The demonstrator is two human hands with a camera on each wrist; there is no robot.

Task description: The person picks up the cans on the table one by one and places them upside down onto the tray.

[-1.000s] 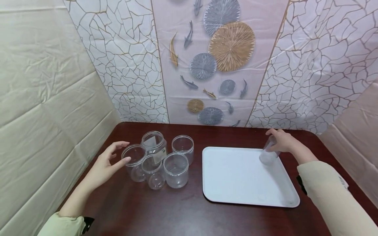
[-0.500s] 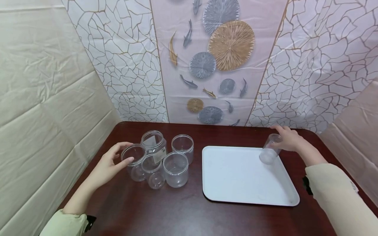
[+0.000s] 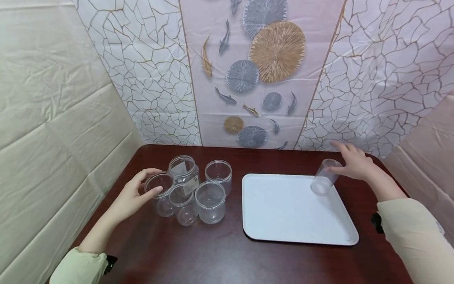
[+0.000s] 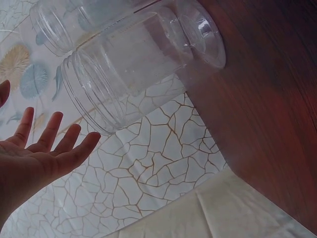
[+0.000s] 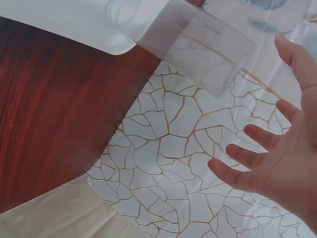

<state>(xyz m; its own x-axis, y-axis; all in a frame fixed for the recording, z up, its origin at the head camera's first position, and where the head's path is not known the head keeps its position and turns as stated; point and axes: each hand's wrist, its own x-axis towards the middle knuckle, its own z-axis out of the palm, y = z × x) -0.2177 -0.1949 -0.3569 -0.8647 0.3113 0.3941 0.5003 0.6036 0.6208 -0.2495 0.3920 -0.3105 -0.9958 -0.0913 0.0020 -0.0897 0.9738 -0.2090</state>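
Note:
At the left of the table my left hand (image 3: 134,194) is spread around the mouth of a clear plastic jar (image 3: 160,190). In the left wrist view its fingers (image 4: 62,141) are loosely bent, with fingertips right by the threaded rim. Another clear jar (image 3: 325,176) stands at the far right corner of the white tray (image 3: 294,221). My right hand (image 3: 356,162) is held off to the right of that jar. The right wrist view shows its spread fingers (image 5: 252,153) apart from the jar, holding nothing.
Several more clear jars stand grouped beside the left one: a labelled jar (image 3: 184,173) behind, a narrow jar (image 3: 182,203) in front, wide jars (image 3: 211,207) to the right. The dark red table (image 3: 227,256) ends at a patterned cloth wall (image 3: 159,98).
My right hand has let go of the jar on the tray and moved back to the right, fingers spreading. My left hand has moved slightly right, closer around the left jar's rim.

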